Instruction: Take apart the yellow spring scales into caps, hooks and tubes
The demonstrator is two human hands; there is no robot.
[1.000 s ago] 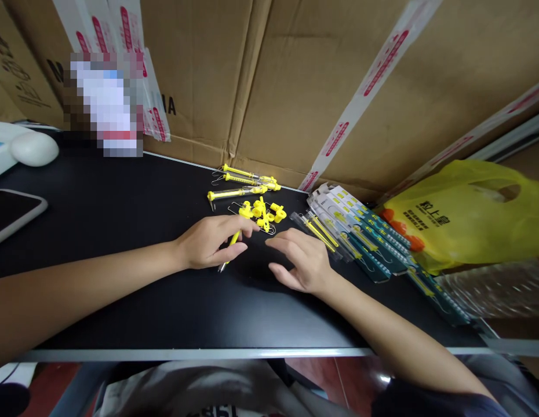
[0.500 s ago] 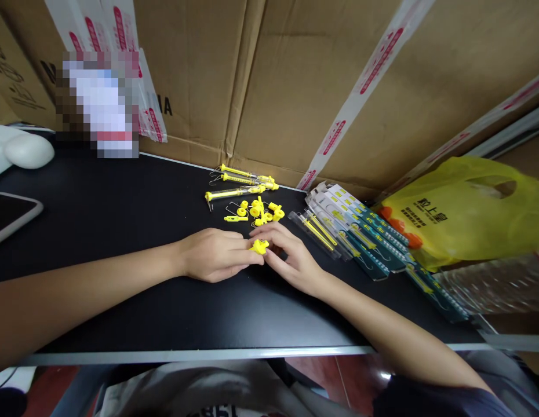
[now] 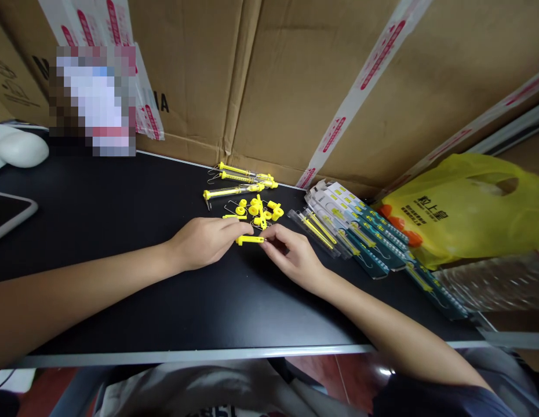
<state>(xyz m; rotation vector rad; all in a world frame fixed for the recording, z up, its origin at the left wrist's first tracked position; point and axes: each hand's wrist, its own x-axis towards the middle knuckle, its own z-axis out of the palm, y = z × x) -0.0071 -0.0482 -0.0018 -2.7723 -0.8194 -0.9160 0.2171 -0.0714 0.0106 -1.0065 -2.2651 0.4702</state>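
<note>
You've got 粒上皇 on the bag (image 3: 461,229) by the desk's (image 3: 252,313) back right corner; "M", "IA" on the carton (image 3: 295,87) behind its back edge. Tape (image 3: 380,58), boxes (image 3: 360,229): print too small.

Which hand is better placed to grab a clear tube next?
Probably the right hand: the clear tubes lie just beyond its knuckles. The left hand is farther off, on the other side of the yellow piece.
</note>
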